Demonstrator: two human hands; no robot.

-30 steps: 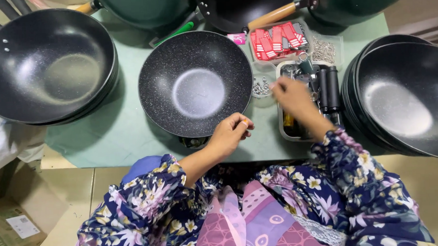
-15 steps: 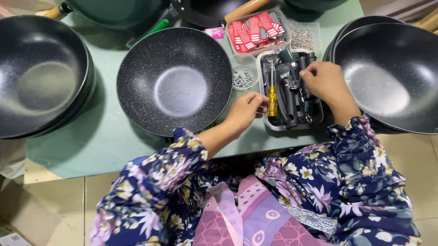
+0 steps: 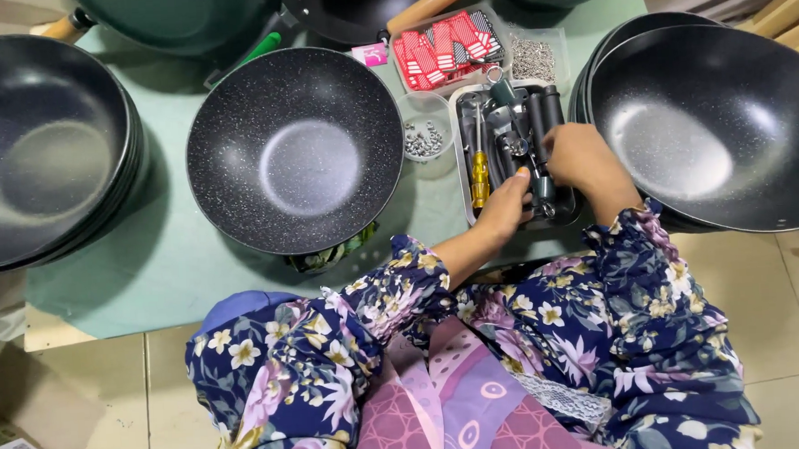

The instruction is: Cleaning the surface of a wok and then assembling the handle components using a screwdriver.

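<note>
Both hands have moved off the wok (image 3: pixel 296 153) rim: the left hand (image 3: pixel 505 209) now reaches into the tool tray (image 3: pixel 461 159) on the worktop (image 3: pixel 159 262), fingers curled beside a yellow-handled screwdriver (image 3: pixel 479 172); the right hand (image 3: pixel 576 157) closes over black parts there, though its grasp is hidden.

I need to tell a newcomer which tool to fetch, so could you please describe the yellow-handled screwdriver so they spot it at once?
Start at the speckled black wok in the middle of the green table. Just right of it sits a grey tray of dark parts, where both hands reach. The screwdriver lies along the tray's left side, the only thing there with a yellow handle.
</note>
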